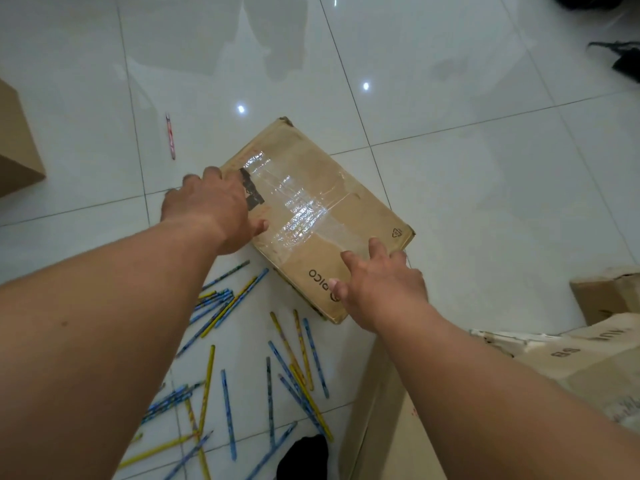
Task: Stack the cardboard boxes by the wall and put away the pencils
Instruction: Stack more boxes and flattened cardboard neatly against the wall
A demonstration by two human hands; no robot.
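The flat cardboard box (318, 216) lies on the tiled floor (485, 202) at the centre of the view, one corner pointing away from the person.

Hidden parts:
- Left hand (207, 209): it sits at the box's left edge with the thumb flat on the top face. The fingers bend down past the knuckles and their tips are out of sight. Whether they hook the edge cannot be told.
- Right hand (381, 282): it rests on the near right corner with fingers spread and fairly straight. The thumb covers part of the printed lettering.

Edges and room:
- Bare tile extends beyond the far and right sides of the box.
- The scattered pencils (242, 358) lie against and near the box's near edge. They cross one another, and some are cut off by the frame.
- A lone pink pencil (170, 136) lies well apart to the left.
- A second box (17, 150) is cut off at the left edge.
- The torn boxes (595, 355) crowd the lower right.

Materials:
- The flat box is brown corrugated board, scuffed, with wrinkled clear tape (298, 206) across its top.
- The tiles are glossy white with thin joints.
- The pencils are slim, blue or yellow, and patterned.
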